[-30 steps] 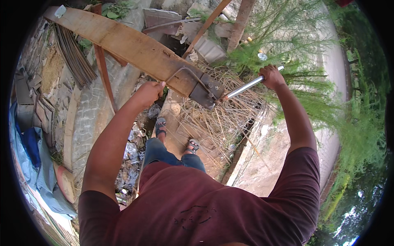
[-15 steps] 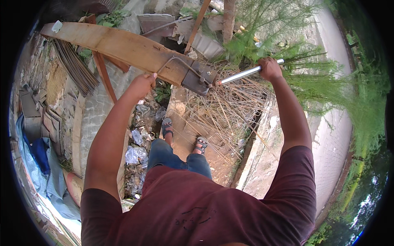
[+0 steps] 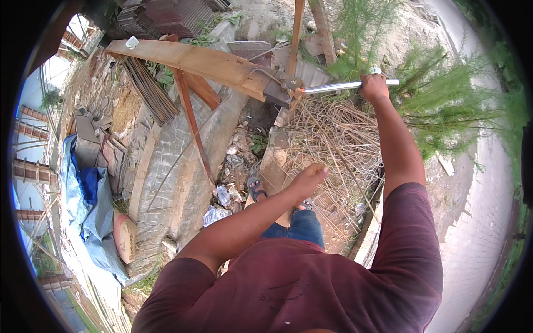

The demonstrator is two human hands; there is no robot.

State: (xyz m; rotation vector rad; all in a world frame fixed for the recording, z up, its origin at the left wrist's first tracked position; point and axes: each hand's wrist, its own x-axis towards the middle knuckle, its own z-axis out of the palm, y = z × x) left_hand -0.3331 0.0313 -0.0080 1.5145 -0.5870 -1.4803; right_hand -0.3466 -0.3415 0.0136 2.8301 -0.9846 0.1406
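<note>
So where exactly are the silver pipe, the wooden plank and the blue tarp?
Silver pipe [image 3: 336, 87]: head view, on the shaft left of the hand.
Wooden plank [image 3: 191, 60]: head view, on its broad face, about midway.
Blue tarp [image 3: 99, 213]: head view, on its crumpled middle.

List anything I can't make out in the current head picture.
- Head view, left hand: its own back hides whether it holds anything.
- Head view, right foot: partly hidden by the left forearm.
- Head view, silver pipe: gripped stretch covered by the right hand.
- Head view, shirt: cut off by the lower edge.
</note>
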